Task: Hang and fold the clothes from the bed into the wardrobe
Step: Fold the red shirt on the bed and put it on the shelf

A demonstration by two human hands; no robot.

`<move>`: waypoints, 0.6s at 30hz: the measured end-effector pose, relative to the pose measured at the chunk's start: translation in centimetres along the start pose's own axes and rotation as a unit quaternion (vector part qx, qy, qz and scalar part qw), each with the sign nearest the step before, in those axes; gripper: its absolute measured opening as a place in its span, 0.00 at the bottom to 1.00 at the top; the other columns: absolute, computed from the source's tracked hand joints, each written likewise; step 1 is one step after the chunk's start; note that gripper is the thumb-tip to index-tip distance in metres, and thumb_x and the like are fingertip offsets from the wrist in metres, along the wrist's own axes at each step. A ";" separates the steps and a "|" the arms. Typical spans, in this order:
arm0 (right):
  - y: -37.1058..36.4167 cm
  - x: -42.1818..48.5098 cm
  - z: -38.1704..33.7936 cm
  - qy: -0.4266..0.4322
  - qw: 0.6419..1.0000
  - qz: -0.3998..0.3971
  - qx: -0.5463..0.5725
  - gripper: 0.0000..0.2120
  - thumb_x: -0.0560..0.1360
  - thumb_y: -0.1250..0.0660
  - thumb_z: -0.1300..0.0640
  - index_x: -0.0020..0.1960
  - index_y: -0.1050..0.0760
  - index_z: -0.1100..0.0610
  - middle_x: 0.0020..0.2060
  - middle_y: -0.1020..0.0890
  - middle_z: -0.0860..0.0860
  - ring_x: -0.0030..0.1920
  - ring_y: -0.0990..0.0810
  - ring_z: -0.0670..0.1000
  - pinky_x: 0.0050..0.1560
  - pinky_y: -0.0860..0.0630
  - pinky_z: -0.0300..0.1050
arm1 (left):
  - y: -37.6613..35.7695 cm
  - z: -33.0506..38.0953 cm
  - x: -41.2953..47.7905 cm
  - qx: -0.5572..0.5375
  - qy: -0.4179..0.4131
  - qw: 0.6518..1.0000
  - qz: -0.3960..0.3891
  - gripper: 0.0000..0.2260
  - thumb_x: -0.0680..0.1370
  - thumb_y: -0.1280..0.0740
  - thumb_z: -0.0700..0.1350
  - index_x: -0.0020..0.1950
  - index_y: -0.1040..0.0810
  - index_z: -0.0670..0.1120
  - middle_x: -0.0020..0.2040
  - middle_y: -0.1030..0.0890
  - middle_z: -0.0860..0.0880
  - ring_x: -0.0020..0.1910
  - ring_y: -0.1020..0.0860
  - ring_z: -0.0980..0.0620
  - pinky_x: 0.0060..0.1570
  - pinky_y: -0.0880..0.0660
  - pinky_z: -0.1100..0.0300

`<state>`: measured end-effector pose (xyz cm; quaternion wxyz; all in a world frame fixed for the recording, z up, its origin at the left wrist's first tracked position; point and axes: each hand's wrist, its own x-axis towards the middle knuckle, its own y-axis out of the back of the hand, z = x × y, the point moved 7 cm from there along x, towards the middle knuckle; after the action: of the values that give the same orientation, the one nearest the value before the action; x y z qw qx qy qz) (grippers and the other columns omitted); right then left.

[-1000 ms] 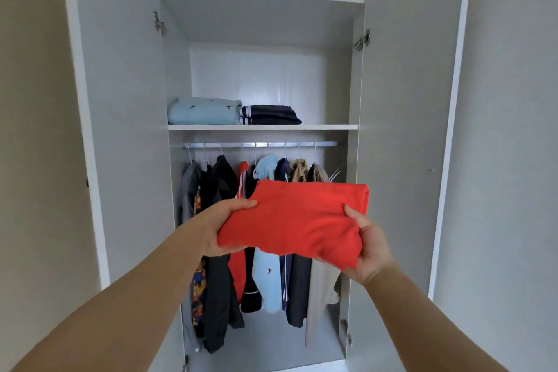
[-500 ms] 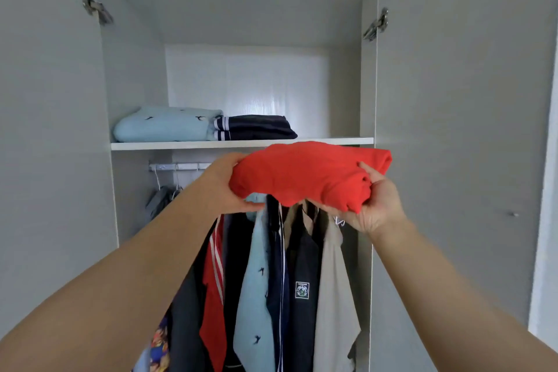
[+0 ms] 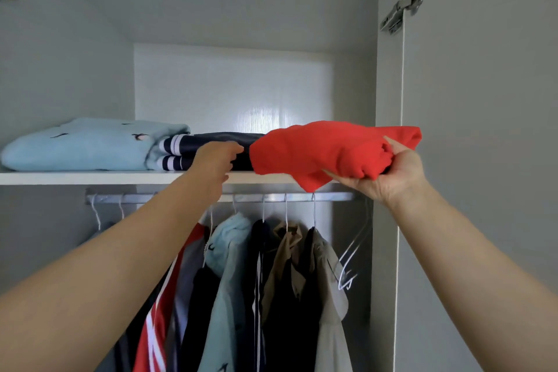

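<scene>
Right part of navy striped garment [image 3: 223, 137] hidden behind red garment [image 3: 317, 151]; hanging clothes [image 3: 287, 296] cut off below.

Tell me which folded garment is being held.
The red garment, in the right hand; the light blue garment and navy garment lie on the shelf.

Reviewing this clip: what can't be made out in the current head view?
- Head view: whether the left hand touches the navy folded garment; the hand's own back hides its fingertips.
- Head view: the navy garment's right end, hidden behind the red folded garment that the right hand grips.
- Head view: the hems of the hanging clothes, cut off by the bottom edge.
</scene>
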<state>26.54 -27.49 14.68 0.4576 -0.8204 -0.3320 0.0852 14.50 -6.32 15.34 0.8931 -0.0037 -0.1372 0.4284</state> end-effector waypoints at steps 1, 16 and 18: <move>-0.4 2.0 -0.6 0.019 1.000 -0.001 -0.001 0.17 0.79 0.45 0.51 0.63 0.30 0.59 0.63 0.25 0.61 0.52 0.25 0.67 0.47 0.32 0.70 | -0.6 0.5 1.8 0.013 -0.016 1.000 0.005 0.01 0.77 0.37 0.40 0.47 0.27 0.46 0.41 0.26 0.51 0.39 0.29 0.55 0.38 0.32 0.63; -4.8 24.2 -1.9 0.198 0.980 -0.001 0.006 0.13 0.80 0.45 0.54 0.58 0.27 0.57 0.61 0.22 0.55 0.59 0.23 0.57 0.60 0.29 0.56 | -8.0 1.9 21.6 0.485 -0.264 0.824 -0.130 0.15 0.77 0.39 0.50 0.62 0.26 0.49 0.62 0.26 0.50 0.59 0.28 0.50 0.53 0.35 0.60; -2.3 26.3 0.0 0.129 0.986 0.074 -0.080 0.12 0.80 0.47 0.56 0.49 0.26 0.60 0.56 0.21 0.55 0.49 0.21 0.56 0.55 0.29 0.57 | -8.6 0.8 22.6 0.521 -0.220 0.804 -0.184 0.16 0.79 0.42 0.51 0.62 0.25 0.46 0.64 0.26 0.47 0.60 0.27 0.48 0.56 0.33 0.59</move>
<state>45.61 -10.24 20.82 0.4219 -0.8810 -0.2138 -0.0146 34.36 5.45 22.68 0.7685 0.5820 -0.0841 0.2521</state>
